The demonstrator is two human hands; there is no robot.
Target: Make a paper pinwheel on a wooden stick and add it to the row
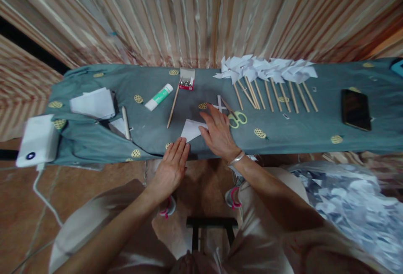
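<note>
Both hands lie flat, fingers stretched out and gripping nothing, on one folded white paper [192, 130] at the near edge of the counter [302, 135], which is draped in a teal cloth. The left hand [171, 165] touches the paper's near left corner; the right hand [218, 133] presses its right side, a bangle on that wrist.

Just beyond the right hand lie one pair of green-handled scissors [236, 117] and a small crossed paper scrap [220, 104]. Farther right stands a row of white paper pinwheels [267, 70] on wooden sticks; about ten sticks show, though overlap blurs the exact count. Well to the right rests one dark phone [355, 109].

Beyond the left hand lie one loose wooden stick [173, 106], one glue stick [159, 97] and one small open box [187, 79] of pins. Further left are one pen [126, 122], one stack of white sheets [92, 103] and one white device [37, 139] at the counter's end.
</note>
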